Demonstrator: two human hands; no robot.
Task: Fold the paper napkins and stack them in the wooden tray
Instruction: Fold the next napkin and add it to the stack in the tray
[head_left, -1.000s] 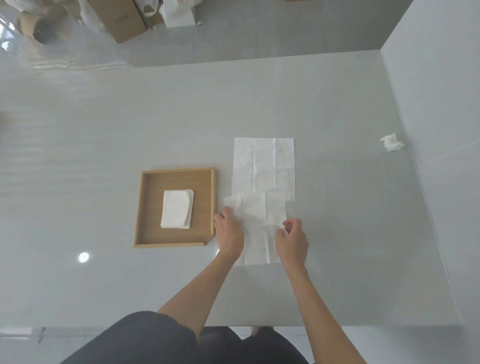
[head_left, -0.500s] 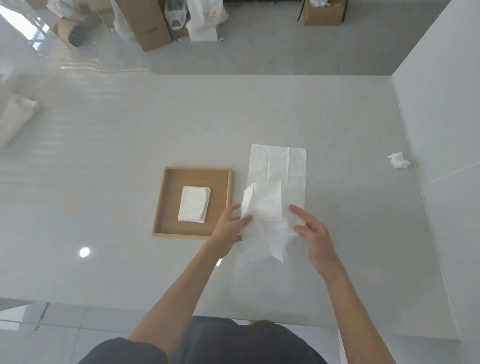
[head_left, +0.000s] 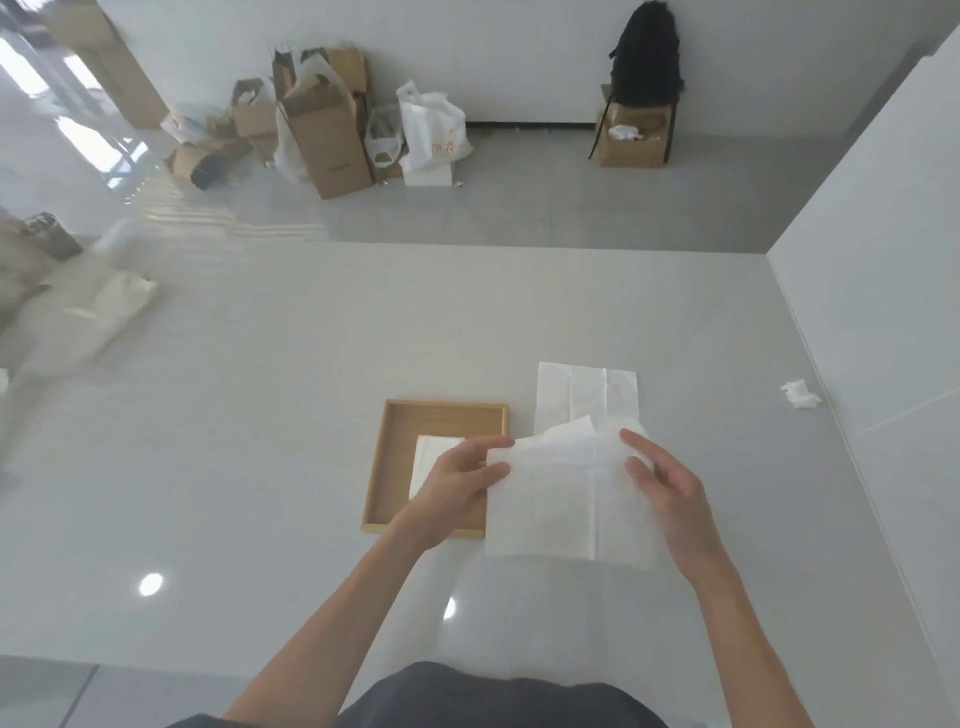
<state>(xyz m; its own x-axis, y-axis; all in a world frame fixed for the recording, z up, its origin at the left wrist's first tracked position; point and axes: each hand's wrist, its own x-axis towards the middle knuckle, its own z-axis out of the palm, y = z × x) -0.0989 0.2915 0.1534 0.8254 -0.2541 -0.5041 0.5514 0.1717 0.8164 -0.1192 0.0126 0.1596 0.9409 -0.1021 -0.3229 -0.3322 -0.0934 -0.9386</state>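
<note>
Head view, left hand (head_left: 457, 486) and right hand (head_left: 672, 493) fingers pinching napkin (head_left: 556, 512), red print on white bag (head_left: 431, 127) unreadable

Grey table (head_left: 260, 467): wooden tray (head_left: 375, 478), unfolded napkin (head_left: 587, 395) flat just right of it, crumpled paper wad (head_left: 800, 394) by right edge, blurred pale bag (head_left: 88, 312) far left

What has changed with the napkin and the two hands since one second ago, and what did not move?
The held napkin lay flat on the table under both hands; now it is lifted and spread out. The left hand pinches its left edge and the right hand holds its right edge. The flat napkin, the wooden tray with its folded stack and the crumpled tissue stayed in place.
</note>
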